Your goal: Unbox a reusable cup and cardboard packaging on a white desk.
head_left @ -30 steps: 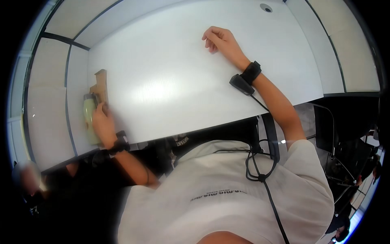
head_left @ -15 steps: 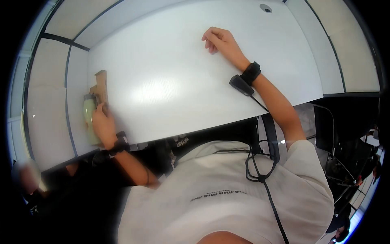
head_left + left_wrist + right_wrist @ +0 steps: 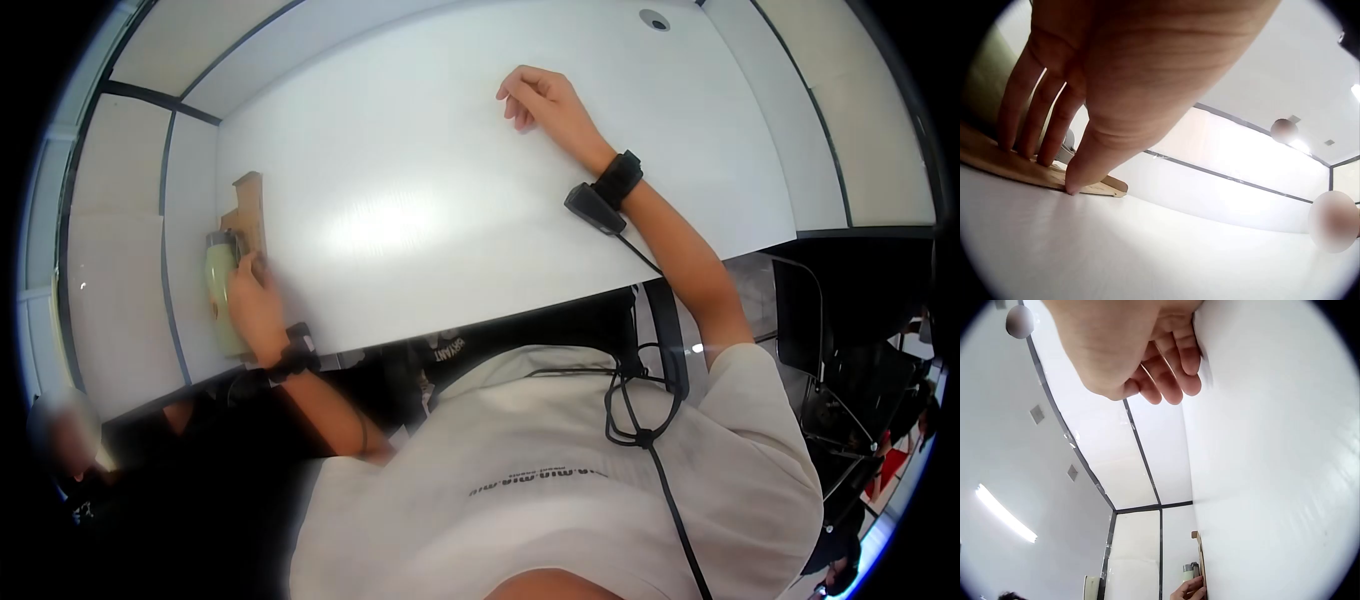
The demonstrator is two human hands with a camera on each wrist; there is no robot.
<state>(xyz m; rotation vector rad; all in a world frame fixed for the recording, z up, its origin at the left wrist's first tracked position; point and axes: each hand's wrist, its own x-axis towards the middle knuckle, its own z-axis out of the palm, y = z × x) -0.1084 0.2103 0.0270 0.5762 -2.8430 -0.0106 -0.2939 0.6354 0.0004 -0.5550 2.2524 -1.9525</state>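
My left hand (image 3: 258, 308) is at the left end of the white table, its fingertips resting on a flat brown board-like piece (image 3: 249, 212). In the left wrist view the fingers reach down onto the brown piece (image 3: 1019, 172), the thumb right at its near edge. A pale green bottle (image 3: 220, 285) with a dark cap lies beside that hand, along the partition; the hand partly covers both. A small grey part (image 3: 1069, 139) shows behind the fingers. My right hand (image 3: 545, 105) rests on the table, holding nothing, its fingers loosely curled.
The white table (image 3: 400, 160) has low panels (image 3: 195, 270) along its left, far and right sides. A round cable grommet (image 3: 655, 19) is set at the far right. A black cable (image 3: 640, 252) runs from the right wrist camera over the table edge. Chairs (image 3: 800, 330) stand at right.
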